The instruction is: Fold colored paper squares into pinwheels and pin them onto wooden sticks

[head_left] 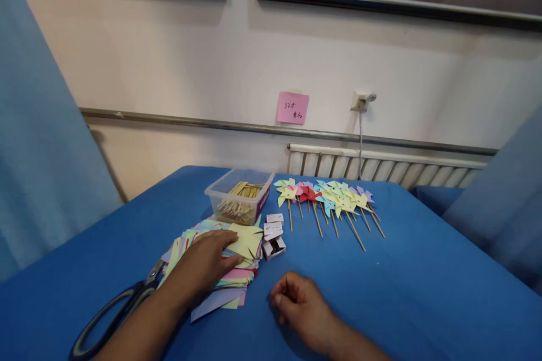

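The scissors (112, 310) were partly hidden under the left forearm at the table's (423, 293) near edge. The right hand (298, 302) was curled loosely closed, empty, on the cloth. The left hand (205, 262) was laid flat, fingers spread, on the paper stack (248, 242). Beyond, pinwheels (328, 197) were lined up near the far edge.

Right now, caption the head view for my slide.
Left hand on a stack of coloured paper squares; right hand curled beside it.

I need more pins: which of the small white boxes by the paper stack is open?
The small white box nearest the person, at the front of the three: its drawer is slid out showing dark contents, while the two boxes behind look shut.
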`<state>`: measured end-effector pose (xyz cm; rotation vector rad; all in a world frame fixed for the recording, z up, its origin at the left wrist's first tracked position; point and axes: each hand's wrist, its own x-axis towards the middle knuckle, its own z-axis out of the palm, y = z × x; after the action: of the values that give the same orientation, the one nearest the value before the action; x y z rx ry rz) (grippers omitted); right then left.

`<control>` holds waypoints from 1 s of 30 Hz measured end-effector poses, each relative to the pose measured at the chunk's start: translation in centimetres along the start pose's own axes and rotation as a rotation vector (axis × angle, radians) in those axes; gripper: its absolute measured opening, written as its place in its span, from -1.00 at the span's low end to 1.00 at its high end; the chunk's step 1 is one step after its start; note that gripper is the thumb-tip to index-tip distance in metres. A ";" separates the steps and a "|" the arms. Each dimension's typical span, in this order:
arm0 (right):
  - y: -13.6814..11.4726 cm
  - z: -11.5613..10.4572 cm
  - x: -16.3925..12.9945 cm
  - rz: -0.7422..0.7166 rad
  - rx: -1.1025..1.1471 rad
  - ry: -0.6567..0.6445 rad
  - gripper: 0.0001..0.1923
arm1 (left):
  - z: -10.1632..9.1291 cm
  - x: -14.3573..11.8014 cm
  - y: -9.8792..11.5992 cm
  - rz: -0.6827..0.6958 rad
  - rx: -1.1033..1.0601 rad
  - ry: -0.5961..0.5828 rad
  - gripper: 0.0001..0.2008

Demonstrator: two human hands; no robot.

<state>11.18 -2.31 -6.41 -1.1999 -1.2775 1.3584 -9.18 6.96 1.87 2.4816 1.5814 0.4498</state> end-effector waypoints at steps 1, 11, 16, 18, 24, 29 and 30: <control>0.1 0.0 -0.1 -0.006 -0.021 0.004 -0.94 | -0.1 0.0 0.0 -0.005 -0.006 0.001 -0.57; 0.1 -0.2 -0.6 -0.049 -0.192 -0.033 -0.90 | 0.1 -0.1 0.4 -0.105 -0.122 0.011 -0.56; -0.4 -0.3 -0.8 -0.077 -0.268 -0.047 -0.90 | -0.1 -0.1 0.6 -0.139 -0.135 0.020 -0.54; -0.4 -0.3 -0.9 -0.073 -0.271 -0.045 -0.90 | -0.2 -0.1 0.8 -0.141 -0.126 0.017 -0.54; -0.5 -0.2 -1.1 -0.099 -0.308 -0.035 -0.89 | 0.0 -0.1 1.2 -0.121 -0.067 0.015 -0.51; -0.8 -0.3 -1.2 -0.125 -0.364 -0.031 -0.88 | 0.4 -0.2 1.4 -0.103 -0.017 0.038 -0.51; -0.8 -0.3 -1.2 -0.124 -0.365 -0.031 -0.88 | 0.4 -0.2 1.4 -0.101 -0.012 0.043 -0.50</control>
<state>11.65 -3.40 -5.54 -1.3202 -1.6434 1.0874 -7.93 6.22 1.86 2.3853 1.7063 0.4997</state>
